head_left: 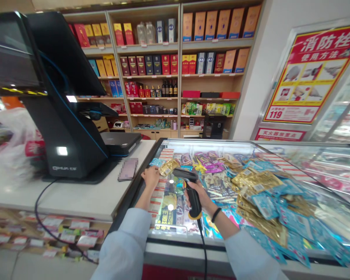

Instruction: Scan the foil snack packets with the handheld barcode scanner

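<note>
My right hand (pixel 200 195) is wrapped around the handle of a black and yellow barcode scanner (pixel 195 200). The scanner's head points left, towards a small gold snack packet (pixel 169 167). At that packet's left end, my left hand (pixel 151 177) has its fingers curled and closed on the edge. Just behind those fingers lies a light blue packet (pixel 156 162). To the right, a heap of gold packets (pixel 256 182) and blue packets (pixel 300 221) is spread over the glass top of a freezer (pixel 170 223). A cable runs down from the scanner.
On the white counter (pixel 84 198) at left stand a black checkout terminal (pixel 72 144) and a blurred phone-like item (pixel 128 169). A plastic bag (pixel 19 136) sits beyond the terminal. Shelves of boxed bottles (pixel 148 64) line the back wall.
</note>
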Demonstrator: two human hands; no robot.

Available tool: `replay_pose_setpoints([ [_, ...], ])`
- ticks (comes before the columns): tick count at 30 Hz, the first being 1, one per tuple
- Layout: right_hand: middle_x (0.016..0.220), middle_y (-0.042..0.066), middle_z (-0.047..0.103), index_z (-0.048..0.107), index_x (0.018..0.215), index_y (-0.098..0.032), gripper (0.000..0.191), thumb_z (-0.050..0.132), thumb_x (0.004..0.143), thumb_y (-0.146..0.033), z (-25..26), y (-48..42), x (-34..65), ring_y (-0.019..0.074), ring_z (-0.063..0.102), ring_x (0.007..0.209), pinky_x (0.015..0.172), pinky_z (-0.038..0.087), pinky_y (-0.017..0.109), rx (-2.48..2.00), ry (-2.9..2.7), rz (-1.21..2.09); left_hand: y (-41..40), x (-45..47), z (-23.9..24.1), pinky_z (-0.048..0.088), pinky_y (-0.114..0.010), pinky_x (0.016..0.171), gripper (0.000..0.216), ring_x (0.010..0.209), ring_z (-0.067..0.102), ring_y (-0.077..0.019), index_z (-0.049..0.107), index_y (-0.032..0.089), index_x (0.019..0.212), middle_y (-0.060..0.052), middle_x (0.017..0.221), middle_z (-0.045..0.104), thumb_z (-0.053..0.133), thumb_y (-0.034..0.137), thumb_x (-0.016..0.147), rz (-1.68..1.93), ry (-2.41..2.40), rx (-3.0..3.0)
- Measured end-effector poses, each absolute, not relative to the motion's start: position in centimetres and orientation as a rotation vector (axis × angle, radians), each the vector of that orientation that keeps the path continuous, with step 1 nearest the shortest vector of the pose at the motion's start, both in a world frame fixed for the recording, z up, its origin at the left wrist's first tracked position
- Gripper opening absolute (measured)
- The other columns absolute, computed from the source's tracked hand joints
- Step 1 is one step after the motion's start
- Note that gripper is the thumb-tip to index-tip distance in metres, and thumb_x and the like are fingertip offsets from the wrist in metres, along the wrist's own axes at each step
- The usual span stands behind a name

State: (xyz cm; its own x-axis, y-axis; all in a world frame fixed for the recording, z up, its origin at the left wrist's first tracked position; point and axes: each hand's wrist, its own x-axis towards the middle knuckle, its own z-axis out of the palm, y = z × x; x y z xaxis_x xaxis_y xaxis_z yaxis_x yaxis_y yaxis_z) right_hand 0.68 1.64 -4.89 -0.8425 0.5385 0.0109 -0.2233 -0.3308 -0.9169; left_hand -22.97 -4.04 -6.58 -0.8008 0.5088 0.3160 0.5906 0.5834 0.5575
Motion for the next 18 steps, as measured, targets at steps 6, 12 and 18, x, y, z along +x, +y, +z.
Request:
replay_pose_setpoints([
  [6,0.047,-0.003,0.058,0.048,0.08,-0.02,0.048,0.069,0.066,-0.061,-4.4,1.5,0.9,0.0131,0.05,0.031,0.031,0.039,0.023,-0.418,-1.555,2.151,-4.1,-22.9,-6.2,0.045,-0.028,0.08,0.021,0.091,0.067,-0.0203,0.061,0.021,0.103,-0.007,0.096,0.073,0.044,0.023,0.091,-1.308,-2.595,-0.977],
  [12,0.05,-0.003,0.058,0.049,0.082,-0.02,0.048,0.067,0.069,-0.062,-4.2,1.3,1.3,0.0134,0.052,0.034,0.034,0.04,0.023,-0.383,-1.663,2.086,-4.8,-22.2,-4.6,0.047,-0.027,0.08,0.02,0.088,0.067,-0.0178,0.059,0.022,0.102,-0.004,0.093,0.072,0.042,0.025,0.092,-1.527,-2.363,-1.001],
  [18,0.05,-0.004,0.058,0.049,0.083,-0.02,0.046,0.065,0.073,-0.062,-4.2,1.1,1.5,0.0124,0.051,0.034,0.035,0.04,0.023,-0.366,-1.693,2.037,-5.2,-21.8,-3.7,0.047,-0.029,0.08,0.021,0.085,0.065,-0.0182,0.058,0.022,0.099,-0.004,0.092,0.07,0.039,0.03,0.094,-1.611,-2.249,-1.017],
])
